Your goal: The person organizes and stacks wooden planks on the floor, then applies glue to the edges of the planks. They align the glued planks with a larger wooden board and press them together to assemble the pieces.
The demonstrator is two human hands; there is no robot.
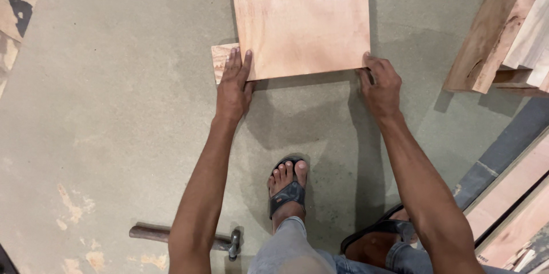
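On the floor (114, 137), both hands grip a plywood board (300, 19). Left hand (233, 86) clasps its near left corner; right hand (380, 84), its near right corner.

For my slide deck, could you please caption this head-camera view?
Left hand and right hand grip the near corners of a pale square plywood panel on a grey floor, wooden-handled hammer behind.

Bare floor (114, 108) lies open to the left of the plywood board (300, 19), and between the board's near edge and the sandalled foot (287, 191). A small wood block (220, 59) sticks out at the board's left corner. Stacked timber (503, 28) crowds the right side, with more boards (514, 205) lower right. A hammer (189, 238) lies on the floor, near left.
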